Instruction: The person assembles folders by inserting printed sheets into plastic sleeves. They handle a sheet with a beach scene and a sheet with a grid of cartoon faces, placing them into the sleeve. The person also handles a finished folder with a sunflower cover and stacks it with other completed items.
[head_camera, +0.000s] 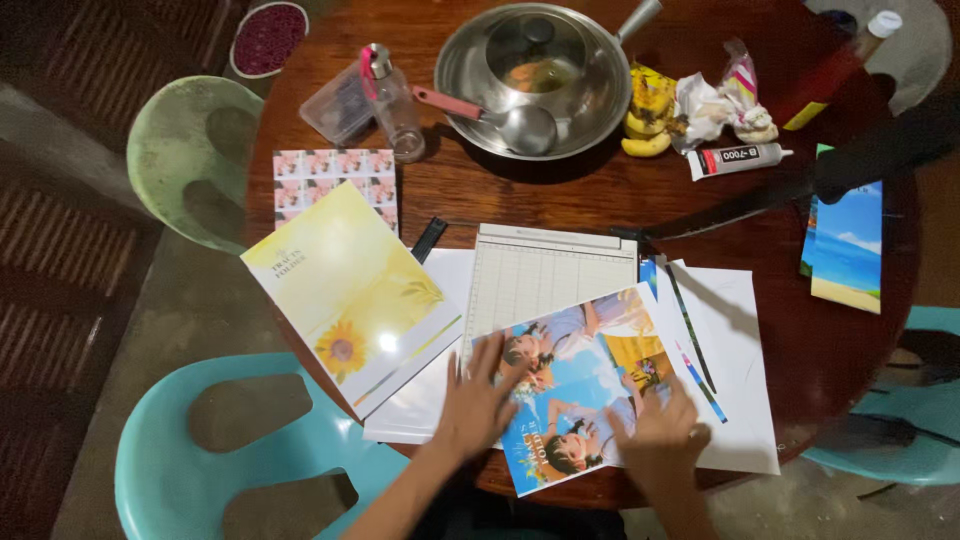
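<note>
A glossy printed sheet (585, 375) with blue sky and cartoon figures lies tilted across a white paper trimmer board (545, 270) with a grid. My left hand (478, 400) rests flat with fingers spread on the sheet's left edge. On the sheet's lower right part my right hand (658, 425) presses down, fingers apart. The trimmer's black cutting arm (760, 200) is raised at the right. Neither hand grips anything.
A yellow sunflower folder (350, 290) lies left on white sheets; small photo prints (335, 180) sit behind it. At the back stand a steel wok with ladle (530, 75), a spray bottle (392, 100), bananas (648, 120) and a glue tube (735, 158). Plastic chairs (190, 440) surround the round wooden table (830, 340).
</note>
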